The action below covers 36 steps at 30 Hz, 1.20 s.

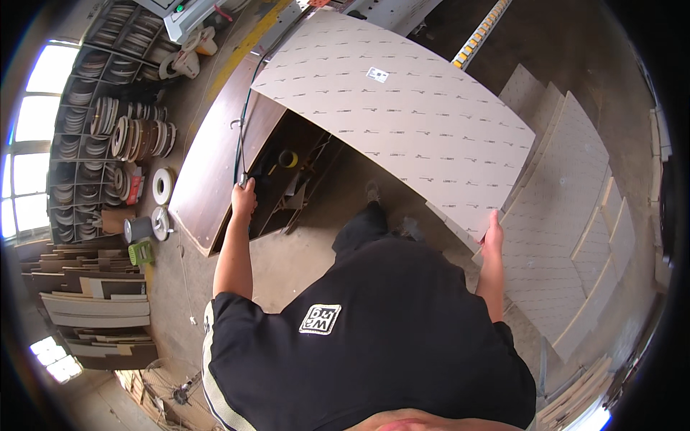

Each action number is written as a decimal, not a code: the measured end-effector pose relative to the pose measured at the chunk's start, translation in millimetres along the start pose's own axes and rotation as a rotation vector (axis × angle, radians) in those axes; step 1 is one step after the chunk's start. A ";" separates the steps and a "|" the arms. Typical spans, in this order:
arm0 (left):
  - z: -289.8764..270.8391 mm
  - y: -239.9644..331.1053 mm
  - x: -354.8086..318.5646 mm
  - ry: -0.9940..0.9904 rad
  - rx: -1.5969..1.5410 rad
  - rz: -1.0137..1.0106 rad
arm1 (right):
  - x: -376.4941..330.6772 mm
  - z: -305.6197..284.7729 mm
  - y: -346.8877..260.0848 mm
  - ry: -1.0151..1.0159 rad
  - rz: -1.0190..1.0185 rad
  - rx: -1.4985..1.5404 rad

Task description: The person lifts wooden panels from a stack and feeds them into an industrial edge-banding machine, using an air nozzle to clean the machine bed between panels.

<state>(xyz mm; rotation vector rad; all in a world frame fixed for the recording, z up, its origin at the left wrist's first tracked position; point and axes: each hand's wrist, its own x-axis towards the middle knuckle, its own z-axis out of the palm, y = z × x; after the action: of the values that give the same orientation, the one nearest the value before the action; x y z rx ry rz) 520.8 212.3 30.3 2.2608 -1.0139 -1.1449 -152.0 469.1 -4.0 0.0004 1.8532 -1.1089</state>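
— While the black shirt fills the foreground, what are the two hands doing?

— Nearest, the right hand reaches out to the lower corner of a large pale board. Its fingers are closed over the board's edge, gripping it.

— And the other one?

— The left hand is raised on the opposite side, curled tight round the end of a thin dark cord that runs upward alongside the board's left edge. Whether that hand also touches the board, I cannot tell.

— Where does the board sit?

— It is held up, tilted, spanning the space between the hands and stretching away from the person. It hangs over an open brown cabinet, which has a yellow roll and clutter inside.

— Anything to the right?

— A stack of similar pale panels lies just beside the right hand, stepped outward across the floor.

— Farther off?

— On the left, a rack of coiled edging strips, loose white rolls on the floor beneath, and bright windows beyond. At the top, a yellow-and-grey strip runs behind the board.
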 end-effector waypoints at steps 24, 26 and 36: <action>106.8 29.0 -16.8 -0.736 0.473 0.616 | 8.2 20.9 -1.4 -0.114 0.103 0.394; 138.7 -19.9 43.1 -0.279 0.523 0.915 | 11.8 25.2 -2.4 -0.229 0.122 0.405; 199.1 148.8 -36.6 -0.403 -0.584 0.196 | 7.8 47.8 -20.6 -0.231 0.157 0.424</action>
<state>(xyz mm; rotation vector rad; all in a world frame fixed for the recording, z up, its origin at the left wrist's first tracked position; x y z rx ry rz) 281.3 136.4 27.7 1.4801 -0.8643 -1.5932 -131.0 420.9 -2.4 0.2482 1.3652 -1.3105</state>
